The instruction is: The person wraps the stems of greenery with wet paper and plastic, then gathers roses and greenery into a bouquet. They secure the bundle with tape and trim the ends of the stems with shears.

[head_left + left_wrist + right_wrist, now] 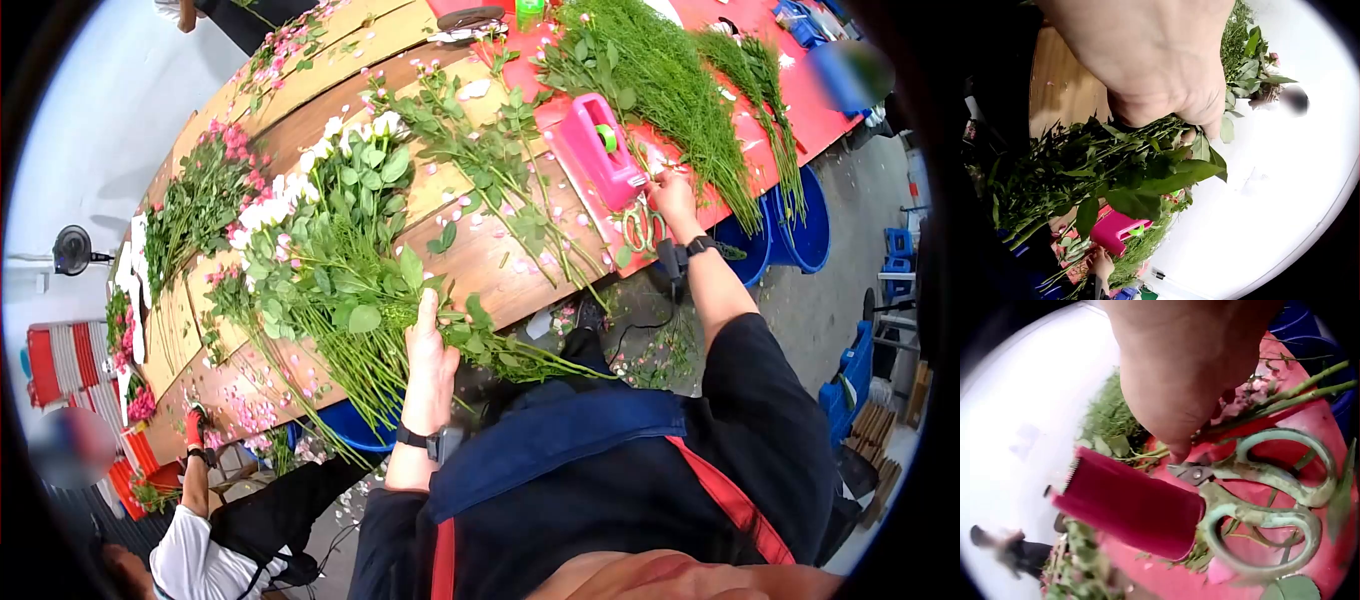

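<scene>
My left hand (428,365) grips a bunch of leafy green stems (500,345), their cut ends pointing right; in the left wrist view the leaves (1147,187) spread below the fist. In the head view, my right hand (678,205) reaches down at the red sheet, beside a pink tape dispenser (590,150) and green-handled scissors (642,226). From the right wrist, the fingers of the right hand (1179,394) bend down at thin green stems (1150,459), right above the scissors' blades (1194,474); I cannot tell whether they pinch a stem.
White roses (285,200) and pink flowers (215,160) lie in piles on the wooden table (490,270). Feathery greenery (660,90) covers the red sheet (600,205). Blue buckets (800,225) stand beyond the right edge. Another person (210,530) works at lower left.
</scene>
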A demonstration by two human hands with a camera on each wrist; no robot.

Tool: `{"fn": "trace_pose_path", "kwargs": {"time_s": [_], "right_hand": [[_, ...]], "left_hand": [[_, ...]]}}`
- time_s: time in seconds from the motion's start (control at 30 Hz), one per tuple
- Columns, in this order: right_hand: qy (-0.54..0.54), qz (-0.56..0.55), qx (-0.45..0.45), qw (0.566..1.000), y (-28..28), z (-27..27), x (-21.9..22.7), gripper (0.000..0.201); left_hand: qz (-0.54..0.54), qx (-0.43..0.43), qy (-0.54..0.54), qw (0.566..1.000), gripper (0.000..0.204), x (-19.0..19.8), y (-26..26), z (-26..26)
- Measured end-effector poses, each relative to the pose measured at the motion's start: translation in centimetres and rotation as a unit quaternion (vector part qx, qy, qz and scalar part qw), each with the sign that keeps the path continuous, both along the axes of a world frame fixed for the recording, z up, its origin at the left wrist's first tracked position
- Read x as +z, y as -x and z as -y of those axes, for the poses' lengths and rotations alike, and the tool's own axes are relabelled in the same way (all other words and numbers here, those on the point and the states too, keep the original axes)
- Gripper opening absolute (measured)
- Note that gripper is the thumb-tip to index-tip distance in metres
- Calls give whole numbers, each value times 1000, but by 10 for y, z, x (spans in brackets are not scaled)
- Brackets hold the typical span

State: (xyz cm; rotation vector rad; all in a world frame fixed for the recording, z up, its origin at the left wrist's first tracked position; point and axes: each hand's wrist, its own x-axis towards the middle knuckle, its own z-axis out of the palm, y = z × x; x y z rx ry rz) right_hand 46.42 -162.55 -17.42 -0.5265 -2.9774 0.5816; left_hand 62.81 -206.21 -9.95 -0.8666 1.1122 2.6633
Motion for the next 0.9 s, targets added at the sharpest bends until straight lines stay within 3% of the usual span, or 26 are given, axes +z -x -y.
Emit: {"fn": "trace_pose_path", "kwargs": {"time_s": [0.1,0.2,0.3,0.37,0.43,0.5,0.57,0.63,0.7,0.77,0.83,0.9], "right_hand": [[54,7,-26,998,12,-10,-19,21],[255,-148,-43,955,20,-40,-61,13],[270,-200,-24,942,-11,-33,1,15],[404,-201,-27,892,-35,-24,28,13],[343,-229,19,911,-56,-22,46,14],[394,-193,6,898,-82,-2,77,16],[408,-138,54,901,-103,6,82,18],[483,-56,90,869,-125,24,90,17],[511,19,142,848,-144,44,83,15],[562,108,202,795,-162,58,65,12],[570,174,272,755,-172,68,59,10],[552,187,318,748,-175,75,55,9]], "left_hand": [[33,-18,-2,999,30,18,11,-22],[29,-58,-3,998,32,33,19,-39],[46,-46,30,997,33,30,23,-51],[44,-46,22,998,33,33,29,-61],[40,-41,12,998,34,33,33,-76],[55,-50,8,997,34,33,38,-89],[-8,-82,14,997,34,30,42,-101],[-20,-73,-40,996,33,35,39,-113],[-40,-109,-79,990,33,52,35,-119],[-73,-71,-66,993,49,47,27,-124],[-104,-22,-75,991,45,43,17,-125],[-94,-26,-89,991,46,37,3,-120]]}}
